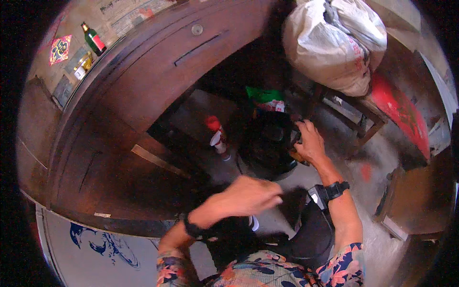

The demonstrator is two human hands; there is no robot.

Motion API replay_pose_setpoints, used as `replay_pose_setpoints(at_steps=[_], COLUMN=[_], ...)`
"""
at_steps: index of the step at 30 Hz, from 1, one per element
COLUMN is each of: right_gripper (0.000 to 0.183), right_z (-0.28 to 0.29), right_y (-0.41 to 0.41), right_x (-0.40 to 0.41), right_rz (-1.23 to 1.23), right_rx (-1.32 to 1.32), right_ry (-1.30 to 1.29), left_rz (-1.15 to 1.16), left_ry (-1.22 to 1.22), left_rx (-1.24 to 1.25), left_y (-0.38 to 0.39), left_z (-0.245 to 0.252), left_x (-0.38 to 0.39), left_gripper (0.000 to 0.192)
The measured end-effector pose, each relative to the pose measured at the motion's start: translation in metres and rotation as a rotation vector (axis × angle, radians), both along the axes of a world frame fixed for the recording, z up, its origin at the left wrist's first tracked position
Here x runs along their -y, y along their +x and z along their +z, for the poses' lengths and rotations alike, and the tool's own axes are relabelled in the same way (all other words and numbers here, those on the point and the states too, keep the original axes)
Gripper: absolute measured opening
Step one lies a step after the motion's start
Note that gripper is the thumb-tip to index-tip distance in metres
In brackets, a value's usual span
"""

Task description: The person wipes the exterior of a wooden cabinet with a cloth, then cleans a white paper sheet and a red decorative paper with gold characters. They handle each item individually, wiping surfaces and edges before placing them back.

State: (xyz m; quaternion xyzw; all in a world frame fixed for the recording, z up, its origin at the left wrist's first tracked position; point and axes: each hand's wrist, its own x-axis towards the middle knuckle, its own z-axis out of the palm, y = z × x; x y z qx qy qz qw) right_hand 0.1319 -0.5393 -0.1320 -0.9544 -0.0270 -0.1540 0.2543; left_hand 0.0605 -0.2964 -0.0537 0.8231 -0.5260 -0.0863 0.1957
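My right hand [310,141] is at the right edge of a dark, rounded container [269,143] standing low on the floor, its thumb and fingers curled about that edge. Deep shadow hides what kind of container it is. Nearer to my body, my left hand [251,195] is blurred by motion, with its fingers bent; whether anything is inside them cannot be seen. A green and white plastic packet [265,97] shows just behind the dark container. To its left is a small red and white object [217,138], too blurred to name.
Dark wooden furniture [118,118] curves along the left, with a green glass bottle [94,39] on top. A bulging white woven sack [333,46] sits on a wooden stool [362,122] at upper right. Beside it is a red object [401,111]. A brown box [416,201] stands at right.
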Motion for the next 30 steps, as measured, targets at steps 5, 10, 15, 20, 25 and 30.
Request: replay_pose_setpoints(at_steps=[5, 10, 15, 20, 25, 30], right_gripper=[0.061, 0.060, 0.065, 0.050, 0.047, 0.041], right_z=[0.022, 0.118, 0.199, 0.188, 0.178, 0.191], right_y=[0.009, 0.069, 0.121, 0.134, 0.157, 0.187], right_x=[-0.024, -0.085, -0.165, -0.241, -0.233, -0.210], right_rz=[-0.026, 0.105, 0.237, 0.633, 0.540, 0.451], right_rx=[0.187, 0.727, 1.071, 1.088, 1.107, 1.233], right_ry=[0.230, 0.175, 0.196, -0.042, 0.108, 0.061], left_rz=[-0.216, -0.237, -0.177, -0.063, -0.159, -0.141], left_ry=[0.231, 0.316, 0.272, 0.010, 0.003, 0.096], left_rx=[-0.082, -0.005, -0.086, 0.037, -0.008, -0.007], left_y=[-0.001, 0.004, 0.016, 0.014, 0.017, 0.035], left_z=[-0.076, -0.139, -0.166, -0.174, -0.169, -0.158], left_x=[0.052, 0.046, 0.044, 0.045, 0.043, 0.042], left_gripper=[0.031, 0.033, 0.033, 0.021, 0.024, 0.024])
